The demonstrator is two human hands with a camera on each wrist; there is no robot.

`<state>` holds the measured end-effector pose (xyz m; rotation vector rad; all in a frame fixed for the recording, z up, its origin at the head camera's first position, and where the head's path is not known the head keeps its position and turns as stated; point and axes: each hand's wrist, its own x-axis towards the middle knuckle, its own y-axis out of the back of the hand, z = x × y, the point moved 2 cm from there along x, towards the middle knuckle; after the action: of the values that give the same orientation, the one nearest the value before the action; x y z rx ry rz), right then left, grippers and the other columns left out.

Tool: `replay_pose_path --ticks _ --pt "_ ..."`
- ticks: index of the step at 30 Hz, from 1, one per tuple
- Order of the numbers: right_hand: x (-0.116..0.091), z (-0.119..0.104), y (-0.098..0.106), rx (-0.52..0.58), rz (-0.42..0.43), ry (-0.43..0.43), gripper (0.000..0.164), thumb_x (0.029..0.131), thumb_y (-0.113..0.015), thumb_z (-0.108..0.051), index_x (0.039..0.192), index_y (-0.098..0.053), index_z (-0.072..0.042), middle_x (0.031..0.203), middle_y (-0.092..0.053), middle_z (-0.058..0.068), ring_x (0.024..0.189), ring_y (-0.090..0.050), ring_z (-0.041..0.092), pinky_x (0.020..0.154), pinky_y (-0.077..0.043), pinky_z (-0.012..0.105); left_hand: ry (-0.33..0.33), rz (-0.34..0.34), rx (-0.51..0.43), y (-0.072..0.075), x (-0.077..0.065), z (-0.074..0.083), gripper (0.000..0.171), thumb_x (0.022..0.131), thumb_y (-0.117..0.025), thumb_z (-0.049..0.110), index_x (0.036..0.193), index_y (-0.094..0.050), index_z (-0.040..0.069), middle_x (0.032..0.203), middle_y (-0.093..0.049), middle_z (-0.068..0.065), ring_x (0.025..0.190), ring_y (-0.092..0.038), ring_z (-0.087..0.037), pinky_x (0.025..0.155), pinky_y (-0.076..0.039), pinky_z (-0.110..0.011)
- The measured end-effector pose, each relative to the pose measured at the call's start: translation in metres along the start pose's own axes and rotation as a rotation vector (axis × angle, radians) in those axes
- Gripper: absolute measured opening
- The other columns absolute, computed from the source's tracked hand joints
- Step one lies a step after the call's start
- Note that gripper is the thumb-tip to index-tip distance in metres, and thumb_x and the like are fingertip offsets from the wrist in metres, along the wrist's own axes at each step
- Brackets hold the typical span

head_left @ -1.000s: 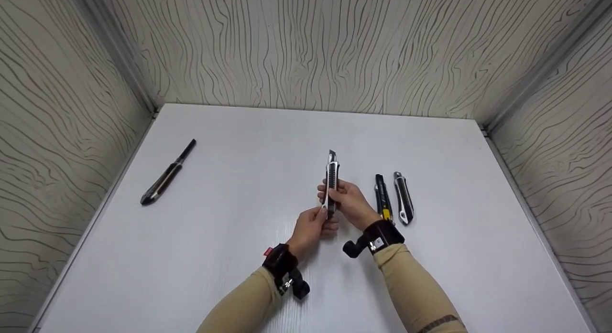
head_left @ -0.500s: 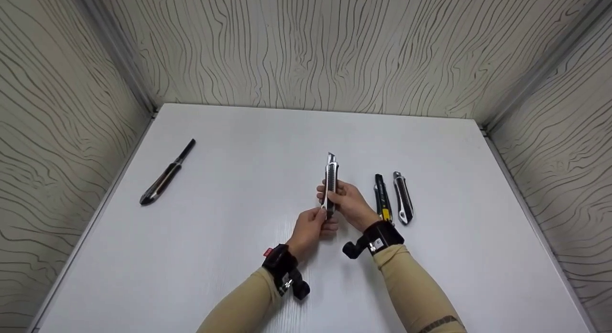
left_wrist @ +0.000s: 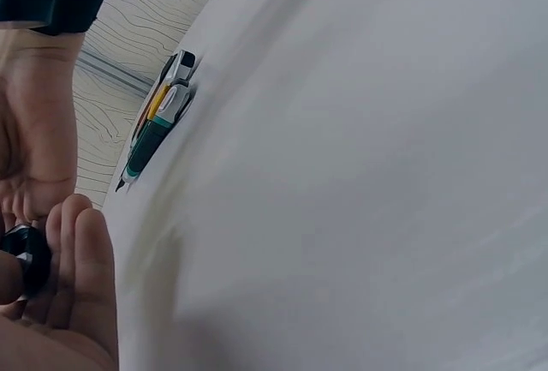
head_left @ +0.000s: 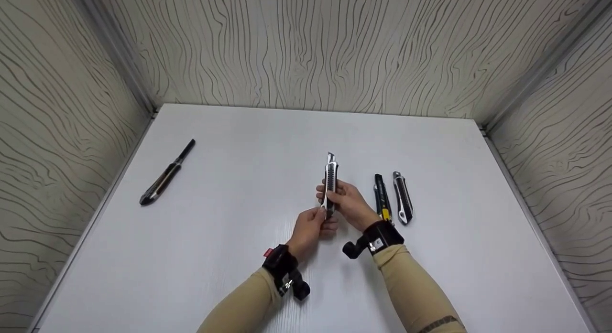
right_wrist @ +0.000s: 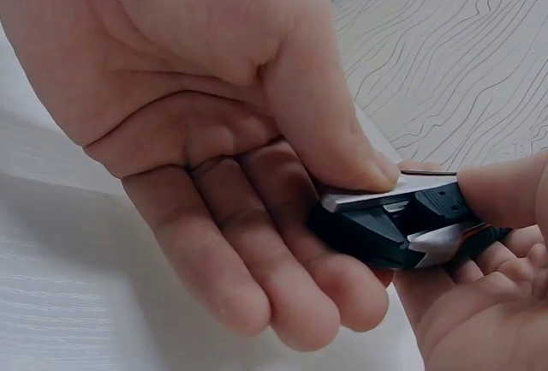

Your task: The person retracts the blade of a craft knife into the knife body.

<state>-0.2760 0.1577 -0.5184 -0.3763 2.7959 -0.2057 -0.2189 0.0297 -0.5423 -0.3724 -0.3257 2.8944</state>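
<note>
A silver and black snap-off utility knife (head_left: 331,177) is held above the table in the head view, its blade poking out at the top. My right hand (head_left: 353,204) grips the middle of its handle, the thumb lying on the front face. Lower down, my left hand (head_left: 308,230) pinches the handle's bottom end between thumb and fingers. The right wrist view shows that dark end of the utility knife (right_wrist: 368,234) close up, with both hands on it. In the left wrist view most of the knife is hidden by the fingers.
On the white table (head_left: 229,256), right of my hands, lie a black and yellow utility knife (head_left: 382,197) and a silver and black one (head_left: 404,199). At the left lies a knife with a dark extended blade (head_left: 162,182). Patterned walls enclose the back and sides.
The blade shows slightly less above the handle than a second ago. Both hands have kept their grip and place, and the other knives have not moved.
</note>
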Motion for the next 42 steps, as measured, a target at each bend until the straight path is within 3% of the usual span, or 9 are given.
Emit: replay_pose_path --ticks 11,22,29,42 --pt "-0.0011 -0.0005 0.0000 -0.013 -0.036 0.020 0.047 0.098 -0.050 -0.001 0.142 -0.034 0.007 0.133 -0.056 0.019 0.106 -0.063 0.013 0.099 -0.050 0.027 -0.031 -0.009 0.040 -0.0001 0.0009 -0.0015 0.036 0.106 -0.038 0.014 0.118 -0.055 -0.016 0.102 -0.070 -0.029 0.084 -0.074 -0.024 0.080 -0.061 -0.037" --pt "0.0002 0.0022 -0.0027 -0.016 -0.018 0.016 0.048 0.097 -0.048 0.002 0.142 -0.035 0.007 0.139 -0.051 0.025 0.108 -0.063 0.013 0.107 -0.046 0.034 0.001 0.019 0.019 0.0019 0.0021 -0.0028 0.034 0.104 -0.039 0.012 0.116 -0.058 -0.014 0.098 -0.072 -0.024 0.079 -0.072 -0.017 0.078 -0.061 -0.035" --pt "-0.0004 0.0015 -0.0039 -0.010 -0.012 0.017 0.047 0.097 -0.048 0.002 0.142 -0.034 0.007 0.139 -0.050 0.025 0.108 -0.063 0.013 0.106 -0.047 0.032 -0.006 0.027 0.041 0.0027 0.0025 -0.0039 0.033 0.105 -0.040 0.012 0.115 -0.058 -0.013 0.098 -0.072 -0.024 0.081 -0.073 -0.021 0.079 -0.061 -0.036" --pt "-0.0018 -0.0003 -0.0043 -0.030 -0.043 0.021 0.050 0.097 -0.047 0.003 0.144 -0.031 0.007 0.143 -0.047 0.026 0.113 -0.061 0.016 0.113 -0.041 0.040 -0.009 0.035 -0.011 0.0002 0.0002 -0.0010 0.034 0.105 -0.039 0.013 0.115 -0.057 -0.015 0.097 -0.071 -0.026 0.075 -0.070 -0.015 0.078 -0.061 -0.038"
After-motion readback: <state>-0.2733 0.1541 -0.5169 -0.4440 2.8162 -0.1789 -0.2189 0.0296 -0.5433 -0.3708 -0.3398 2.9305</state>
